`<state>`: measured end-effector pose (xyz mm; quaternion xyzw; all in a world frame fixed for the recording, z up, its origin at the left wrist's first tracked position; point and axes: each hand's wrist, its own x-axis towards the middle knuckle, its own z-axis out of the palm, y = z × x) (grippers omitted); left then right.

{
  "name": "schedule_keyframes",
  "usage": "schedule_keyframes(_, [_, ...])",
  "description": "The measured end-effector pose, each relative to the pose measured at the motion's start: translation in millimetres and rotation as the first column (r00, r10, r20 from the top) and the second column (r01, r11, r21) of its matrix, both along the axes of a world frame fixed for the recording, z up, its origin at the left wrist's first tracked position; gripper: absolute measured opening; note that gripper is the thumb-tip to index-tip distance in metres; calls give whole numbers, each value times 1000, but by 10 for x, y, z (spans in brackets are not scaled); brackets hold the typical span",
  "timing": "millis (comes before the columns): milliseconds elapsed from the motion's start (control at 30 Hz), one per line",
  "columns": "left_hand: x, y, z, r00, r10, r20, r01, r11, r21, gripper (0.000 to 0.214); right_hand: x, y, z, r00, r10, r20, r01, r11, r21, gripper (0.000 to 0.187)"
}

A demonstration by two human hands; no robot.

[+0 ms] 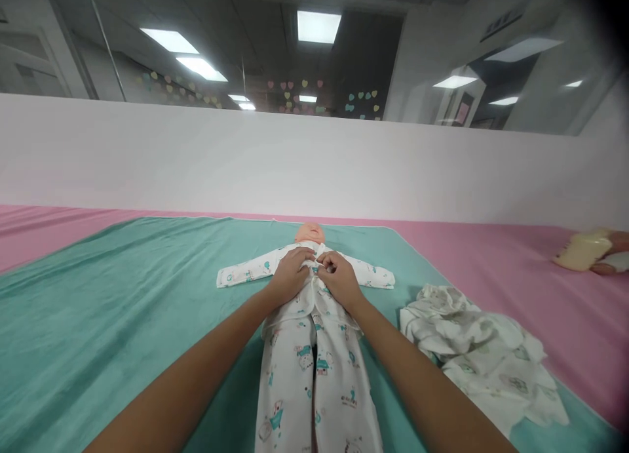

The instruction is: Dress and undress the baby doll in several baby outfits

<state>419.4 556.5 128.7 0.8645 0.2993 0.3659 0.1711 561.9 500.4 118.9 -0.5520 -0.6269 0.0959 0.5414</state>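
Green sheet (pixel 147 295): big, soft and wrinkly.
Doll (pixel 310 233): lies flat on the sheet, with a round, pinky-orange head.
Pants (pixel 289 374): long and white, with little blue-green houses on them.
Shirt (pixel 324 300): white too, tiny pictures all over, sleeves out wide.
Left hand (pixel 293 273): fingers bent on the shirt front; I can't tell if its grip pinches cloth.
Right hand (pixel 341 279): curled there too; I can't tell its grip either.
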Motion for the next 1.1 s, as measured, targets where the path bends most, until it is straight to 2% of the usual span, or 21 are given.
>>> schedule_keyframes(167, [-12, 11, -10, 1000, -17, 19, 18, 999, -33, 32, 16, 28, -25, 997, 3, -74, -9, 996, -86, 9])
schedule_keyframes(333, [-9, -15, -17, 999, 36, 25, -35, 999, -37, 29, 14, 17, -8, 998, -15, -65, 11, 998, -62, 11])
schedule_keyframes(533, [-40, -8, -18, 1000, -10, 21, 11, 999, -53, 33, 16, 14, -2, 996, 35, -76, -39, 997, -61, 15])
schedule_keyframes(767, [-64, 16, -10, 999, -48, 16, 49, 997, -67, 32, 17, 21, -5, 1000, 4, -27, -5, 998, -57, 14])
schedule_keyframes(1100, [-79, -5, 21, 997, -75, -19, 74, 996, -45, 31, 15, 43, -19, 999, -11, -41, 10, 1000, -15, 11])
